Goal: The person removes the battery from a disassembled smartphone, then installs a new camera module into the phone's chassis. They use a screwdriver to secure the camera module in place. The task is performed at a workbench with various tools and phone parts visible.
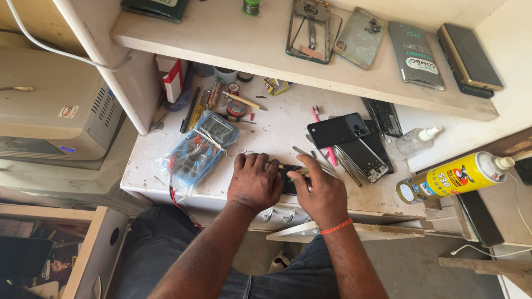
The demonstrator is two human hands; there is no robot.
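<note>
Head view looks down on a white workbench (277,130), the landmark for what follows. Near the bench's front edge the left hand (255,180) lies flat, fingers nearly straight and close together, pressing down on a small dark device (289,178) without gripping it. Just right of that hand, the right hand (322,195) has thumb and forefinger pinched shut on a thin tool (303,171) whose tip touches the device. Left of the hands on the bench lies a blue multimeter (202,147) in a plastic bag. Behind the right hand, further back on the bench, rest a dark phone (338,130) and a phone frame (363,160). A yellow spray can (454,177) lies off the bench's right end
</note>
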